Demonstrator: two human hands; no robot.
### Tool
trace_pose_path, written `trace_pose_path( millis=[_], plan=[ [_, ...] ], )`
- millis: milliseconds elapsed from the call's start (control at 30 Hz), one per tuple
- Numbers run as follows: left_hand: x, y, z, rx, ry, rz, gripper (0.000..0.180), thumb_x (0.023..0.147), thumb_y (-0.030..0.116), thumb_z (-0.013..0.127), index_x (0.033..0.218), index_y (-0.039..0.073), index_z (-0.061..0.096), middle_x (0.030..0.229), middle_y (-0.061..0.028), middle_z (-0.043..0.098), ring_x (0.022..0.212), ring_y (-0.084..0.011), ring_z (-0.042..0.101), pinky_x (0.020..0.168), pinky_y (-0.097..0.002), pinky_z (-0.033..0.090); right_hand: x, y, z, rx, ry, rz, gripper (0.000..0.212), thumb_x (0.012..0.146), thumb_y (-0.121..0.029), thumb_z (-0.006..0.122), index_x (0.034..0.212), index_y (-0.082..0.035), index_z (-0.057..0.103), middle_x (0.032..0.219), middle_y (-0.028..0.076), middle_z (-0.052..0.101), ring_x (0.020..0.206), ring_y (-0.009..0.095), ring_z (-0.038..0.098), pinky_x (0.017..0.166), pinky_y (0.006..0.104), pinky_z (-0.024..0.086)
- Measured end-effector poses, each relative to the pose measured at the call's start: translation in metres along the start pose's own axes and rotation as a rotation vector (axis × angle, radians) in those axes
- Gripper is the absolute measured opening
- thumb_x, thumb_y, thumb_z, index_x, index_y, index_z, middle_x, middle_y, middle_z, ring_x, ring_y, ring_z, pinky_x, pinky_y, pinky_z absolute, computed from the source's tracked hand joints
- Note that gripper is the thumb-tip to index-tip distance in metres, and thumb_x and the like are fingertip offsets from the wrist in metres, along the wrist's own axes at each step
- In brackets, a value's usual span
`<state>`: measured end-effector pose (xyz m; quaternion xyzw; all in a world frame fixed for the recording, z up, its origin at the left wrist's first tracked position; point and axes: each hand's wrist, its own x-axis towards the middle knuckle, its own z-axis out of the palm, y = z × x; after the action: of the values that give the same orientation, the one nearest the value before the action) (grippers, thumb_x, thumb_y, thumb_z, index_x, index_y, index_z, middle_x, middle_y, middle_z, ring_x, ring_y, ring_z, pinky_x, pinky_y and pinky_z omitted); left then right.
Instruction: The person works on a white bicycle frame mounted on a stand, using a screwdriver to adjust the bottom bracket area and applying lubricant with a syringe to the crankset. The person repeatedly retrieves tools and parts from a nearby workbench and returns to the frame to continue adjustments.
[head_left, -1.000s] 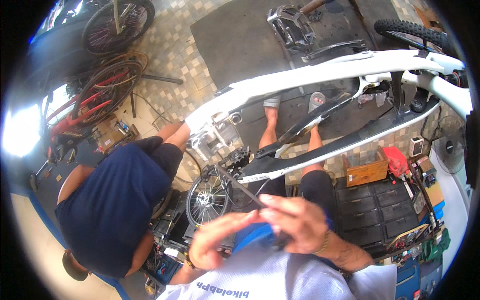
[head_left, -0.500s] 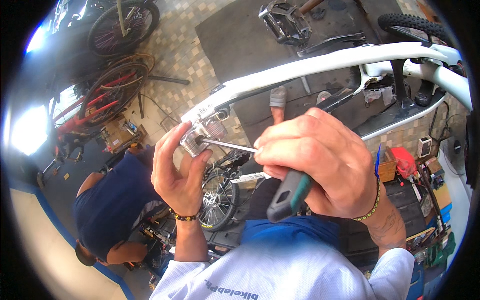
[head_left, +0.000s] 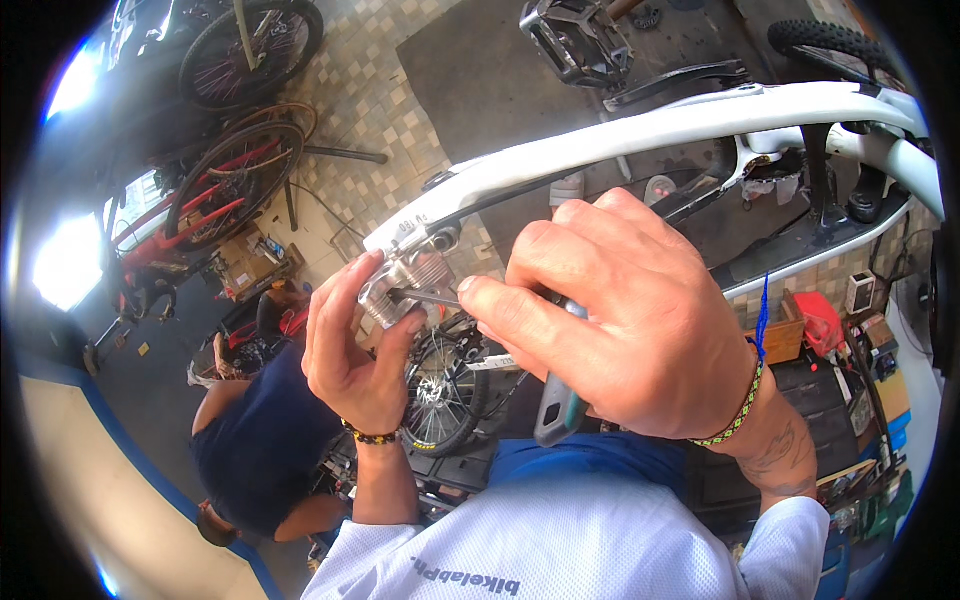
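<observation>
My left hand [head_left: 352, 362] is closed around a silver finned brake caliper [head_left: 430, 271], thumb at its near side and fingers along its far side. The caliper sits at the left end of a white bicycle frame [head_left: 650, 130]; whether it is bolted there I cannot tell. My right hand [head_left: 630, 310] grips a screwdriver [head_left: 559, 408] with a grey and green handle. Thumb and forefinger pinch its thin metal shaft close to the caliper. The shaft's tip goes into the caliper's opening, so its end is hidden.
A co-worker in a dark blue shirt [head_left: 265, 440] bends down at the lower left. A bicycle wheel [head_left: 440, 390] lies below my hands. Bicycles with a red frame [head_left: 215, 190] stand at upper left. A pedal [head_left: 575, 45] is at top. Tools and a red bag [head_left: 818, 322] crowd the right.
My right hand has moved left, closer to the caliper, and less of the screwdriver's shaft and handle shows. My left hand keeps its hold. The co-worker appears further right.
</observation>
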<state>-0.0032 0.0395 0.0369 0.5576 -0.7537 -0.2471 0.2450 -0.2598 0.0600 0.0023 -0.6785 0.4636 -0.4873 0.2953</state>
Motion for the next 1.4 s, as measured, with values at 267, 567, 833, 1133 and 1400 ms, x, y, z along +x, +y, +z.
trace_pose_path(
  millis=[267, 567, 833, 1133, 1400],
  plan=[
    [0.003, -0.006, -0.003, 0.017, -0.020, 0.043, 0.063, 0.072, 0.009, 0.096, 0.129, -0.005, 0.072, 0.121, -0.0164, 0.077, 0.112, -0.0278, 0.071, 0.098, -0.0381, 0.056, 0.007, -0.006, 0.001, -0.100, -0.003, -0.043, 0.031, 0.070, -0.012, 0.079, 0.099, -0.001, 0.078, 0.090, 0.006, 0.062, 0.078, 0.022, 0.061, 0.068, 0.0369, 0.046],
    [0.002, -0.006, -0.001, 0.049, -0.006, 0.036, 0.063, 0.072, 0.012, 0.096, 0.128, -0.004, 0.073, 0.121, -0.0155, 0.078, 0.110, -0.0272, 0.071, 0.097, -0.0380, 0.055, 0.014, -0.012, -0.004, -0.159, -0.036, -0.068, 0.028, 0.068, -0.012, 0.077, 0.093, 0.002, 0.076, 0.088, 0.007, 0.063, 0.076, 0.021, 0.060, 0.067, 0.0360, 0.046],
    [0.004, -0.008, -0.004, 0.027, -0.025, 0.040, 0.064, 0.072, 0.014, 0.097, 0.129, -0.004, 0.073, 0.121, -0.0151, 0.077, 0.109, -0.0266, 0.071, 0.096, -0.0370, 0.054, 0.009, -0.005, 0.003, -0.094, 0.041, -0.062, 0.028, 0.069, -0.011, 0.079, 0.094, 0.000, 0.077, 0.092, 0.007, 0.062, 0.078, 0.022, 0.061, 0.068, 0.0364, 0.046],
    [0.005, -0.006, -0.008, 0.030, -0.043, 0.045, 0.065, 0.071, 0.014, 0.097, 0.129, -0.004, 0.073, 0.121, -0.0154, 0.077, 0.109, -0.0267, 0.071, 0.096, -0.0376, 0.055, 0.005, 0.000, 0.003, -0.046, 0.030, -0.061, 0.029, 0.071, -0.010, 0.083, 0.098, -0.003, 0.079, 0.092, 0.005, 0.061, 0.077, 0.022, 0.060, 0.067, 0.0362, 0.044],
    [0.006, -0.008, -0.008, 0.053, -0.065, 0.066, 0.066, 0.071, 0.013, 0.097, 0.130, -0.004, 0.072, 0.122, -0.0165, 0.077, 0.110, -0.0280, 0.072, 0.097, -0.0385, 0.055, 0.004, -0.001, 0.005, -0.055, 0.048, -0.045, 0.030, 0.069, -0.009, 0.083, 0.099, -0.004, 0.080, 0.088, 0.004, 0.059, 0.073, 0.021, 0.058, 0.064, 0.0353, 0.043]
  ],
)
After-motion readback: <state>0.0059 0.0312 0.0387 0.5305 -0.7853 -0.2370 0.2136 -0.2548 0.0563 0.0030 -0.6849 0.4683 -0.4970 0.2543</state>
